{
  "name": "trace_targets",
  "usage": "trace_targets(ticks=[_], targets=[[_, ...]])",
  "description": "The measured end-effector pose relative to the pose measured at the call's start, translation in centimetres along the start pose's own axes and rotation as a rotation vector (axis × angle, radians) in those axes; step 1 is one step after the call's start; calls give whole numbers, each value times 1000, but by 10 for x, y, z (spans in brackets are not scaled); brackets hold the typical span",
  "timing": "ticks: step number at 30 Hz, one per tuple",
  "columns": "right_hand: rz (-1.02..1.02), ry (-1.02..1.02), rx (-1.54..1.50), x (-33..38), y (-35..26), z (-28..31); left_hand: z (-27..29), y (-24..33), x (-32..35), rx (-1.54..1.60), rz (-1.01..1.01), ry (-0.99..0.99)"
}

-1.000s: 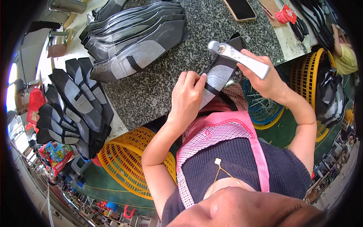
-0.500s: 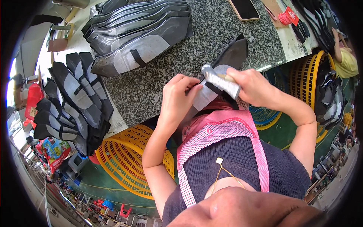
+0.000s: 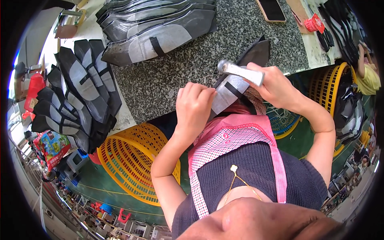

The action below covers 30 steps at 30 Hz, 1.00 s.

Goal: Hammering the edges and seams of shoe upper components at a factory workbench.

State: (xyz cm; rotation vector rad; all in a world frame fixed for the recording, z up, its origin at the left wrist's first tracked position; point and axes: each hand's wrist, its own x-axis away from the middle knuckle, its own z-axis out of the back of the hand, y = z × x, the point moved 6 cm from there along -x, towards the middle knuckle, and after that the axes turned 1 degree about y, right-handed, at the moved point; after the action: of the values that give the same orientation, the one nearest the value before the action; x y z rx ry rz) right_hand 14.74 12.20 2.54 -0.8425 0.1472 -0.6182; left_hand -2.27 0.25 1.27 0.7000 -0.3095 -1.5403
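At the near edge of the stone worktop, a black and grey shoe-upper piece (image 3: 229,97) with a short black strap lies partly over the edge, its dark pointed end reaching onto the top. My left hand (image 3: 195,106) is closed, thumb and fingertips pinching the left edge of this piece; the fingertips are partly hidden. In my right hand (image 3: 276,87) is a hammer (image 3: 245,73) with a round metal head and a pale wrapped handle. The hammer head hangs just above the piece, near my left fingertips. My right fingers wrap round the handle.
Overlapping shoe-upper pieces (image 3: 160,42) lie at the back; another fanned stack (image 3: 82,90) hangs at the left. A phone (image 3: 273,10) and red spool (image 3: 314,24) sit far right. Yellow baskets (image 3: 132,160) stand below. At the right edge, another person's yellow sleeve (image 3: 369,78) shows.
My right hand has raised the hammer slightly off the piece and tilted it. My left hand has turned, its back now more toward view. The whole view has shifted a little.
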Motion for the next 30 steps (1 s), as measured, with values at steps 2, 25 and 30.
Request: trace_targets(ticks=[2,25,30], targets=[[10,28,-72,-1,-19,9,0,10,4,-111,-127,63],[31,181,-61,1,-11,23,-14,15,-28,-250,-114,106],[-30,-69,162,3,0,0,-3,-3,-30,-54,40,12]])
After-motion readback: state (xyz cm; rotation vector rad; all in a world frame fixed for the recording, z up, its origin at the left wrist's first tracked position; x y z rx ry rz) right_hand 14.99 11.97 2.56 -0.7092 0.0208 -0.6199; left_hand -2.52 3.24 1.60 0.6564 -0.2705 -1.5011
